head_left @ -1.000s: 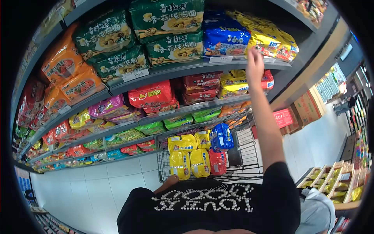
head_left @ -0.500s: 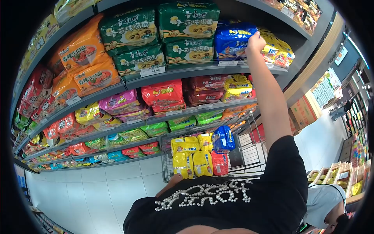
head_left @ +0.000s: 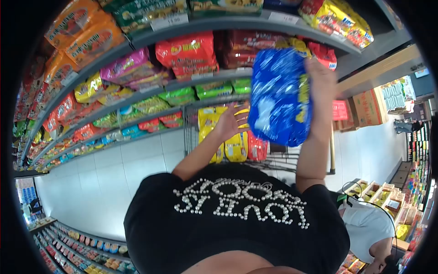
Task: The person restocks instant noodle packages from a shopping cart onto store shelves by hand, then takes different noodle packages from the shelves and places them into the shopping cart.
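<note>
A blue multipack of instant noodles (head_left: 280, 98) is held up over the shopping cart (head_left: 273, 166), tilted with its long side upright. My right hand (head_left: 320, 75), blurred by motion, grips it at its upper right edge. My left hand (head_left: 230, 123) is open with fingers spread, just left of the blue pack and above the yellow noodle packs (head_left: 236, 147) in the cart. I cannot tell whether its fingertips touch the blue pack. Beside the yellow packs in the cart lies a red noodle pack (head_left: 258, 147), partly hidden by the blue one.
Shelves of noodle multipacks curve across the front, with red packs (head_left: 186, 55), orange packs (head_left: 93, 41) and green packs (head_left: 178, 96). A cardboard box (head_left: 368, 107) stands beyond the cart on the right. Another person in a light top (head_left: 368, 228) is close at my lower right.
My right hand has brought a blue noodle pack down from the upper shelf to above the cart. My left hand has risen into view over the cart. The view has tilted downward.
</note>
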Demonstrator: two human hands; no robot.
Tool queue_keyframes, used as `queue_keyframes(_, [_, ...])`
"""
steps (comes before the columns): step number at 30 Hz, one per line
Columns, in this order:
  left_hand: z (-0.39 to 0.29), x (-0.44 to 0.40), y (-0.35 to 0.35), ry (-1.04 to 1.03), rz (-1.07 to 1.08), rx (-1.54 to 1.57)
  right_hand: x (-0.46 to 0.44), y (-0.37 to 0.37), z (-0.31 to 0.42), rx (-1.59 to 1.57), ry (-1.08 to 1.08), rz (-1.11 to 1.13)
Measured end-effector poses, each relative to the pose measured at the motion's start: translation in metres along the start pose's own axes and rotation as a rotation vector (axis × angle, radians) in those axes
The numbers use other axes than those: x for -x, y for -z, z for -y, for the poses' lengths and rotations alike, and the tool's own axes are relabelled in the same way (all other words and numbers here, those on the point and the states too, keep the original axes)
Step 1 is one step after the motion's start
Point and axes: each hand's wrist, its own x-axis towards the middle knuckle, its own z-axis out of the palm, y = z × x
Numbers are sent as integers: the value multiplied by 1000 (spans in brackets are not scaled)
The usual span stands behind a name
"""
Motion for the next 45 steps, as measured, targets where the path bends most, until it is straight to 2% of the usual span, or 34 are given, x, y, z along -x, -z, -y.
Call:
queue_keyframes(1, [10, -16, 17, 100, 55, 177, 18, -12, -36, 30, -47, 152])
queue_keyframes(2, [17, -13, 11, 111, 23, 200, 41, -28, -74, -33, -166, 238])
queue_keyframes(3, [23, -10, 4, 124, -6, 223, 68, -43, -101, 13, -236, 242])
queue_keyframes(4, [45, -20, 42, 83, -63, 100, 94, -55, -136, -175, -457, 227])
queue_keyframes(5, [51, -10, 55, 150, -72, 131, 118, -61, -158, -219, -384, 220])
queue_keyframes(6, [57, -2, 64, 162, -92, 148, 141, -63, -152, -355, -495, 157])
queue_keyframes(7, [62, 5, 69, 143, -113, 162, 168, -63, -188, -401, -593, 121])
queue_keyframes(9, [70, 14, 78, 114, -133, 187, 209, -55, -203, -79, -733, 237])
queue_keyframes(11, [76, 16, 84, 73, -150, 198, 228, -48, -189, -394, -763, 384])
queue_keyframes(12, [79, 16, 88, 56, -167, 201, 232, -46, -187, -444, -826, 402])
queue_keyframes(15, [91, 5, 96, 33, -261, 177, 234, -40, -199, -487, -1054, 369])
queue_keyframes(17, [96, -3, 87, 189, -469, 184, 236, -33, -222, -501, -1180, 298])
queue_keyframes(19, [124, -19, 117, 186, -564, 21, 239, -21, -246, -599, -1296, 267])
queue_keyframes(20, [123, -18, 95, 234, -691, -103, 243, -16, -261, -578, -1276, 272])
queue_keyframes(23, [111, -8, 37, 466, -779, -233, 257, -3, -296, -533, -1226, 286])
queue_keyframes(24, [111, -10, 34, 539, -772, -132, 260, 3, -303, -534, -1212, 280])
queue_keyframes(27, [147, -31, 80, 487, -513, -162, 259, 24, -325, -424, -1217, 281])
queue_keyframes(30, [162, -57, 80, 519, -479, -266, 262, 45, -363, -379, -1163, 214])
queue_keyframes(32, [186, -74, 105, 477, -439, -297, 274, 66, -428, -280, -1077, 192])
queue_keyframes(33, [194, -79, 118, 516, -467, -424, 279, 76, -450, -231, -1036, 179])
queue_keyframes(35, [195, -80, 130, 599, -519, -687, 277, 90, -444, 1, -1142, 144])
queue_keyframes(36, [188, -72, 135, 603, -403, -821, 276, 92, -440, 116, -1190, 122])
queue_keyframes(38, [179, -64, 189, 445, 45, -1566, 292, 87, -456, 419, -929, 216])
queue_keyframes(40, [147, -15, 172, 409, -115, -1865, 308, 75, -457, 654, -580, 227])
queue_keyframes(41, [138, 2, 187, 513, -186, -1883, 305, 64, -429, 732, -516, 285])
queue_keyframes(43, [120, 43, 222, 718, -296, -1958, 308, 38, -394, 775, -602, 320])
queue_keyframes(45, [114, 97, 265, 852, -413, -2034, 301, 19, -366, 859, -783, 495])
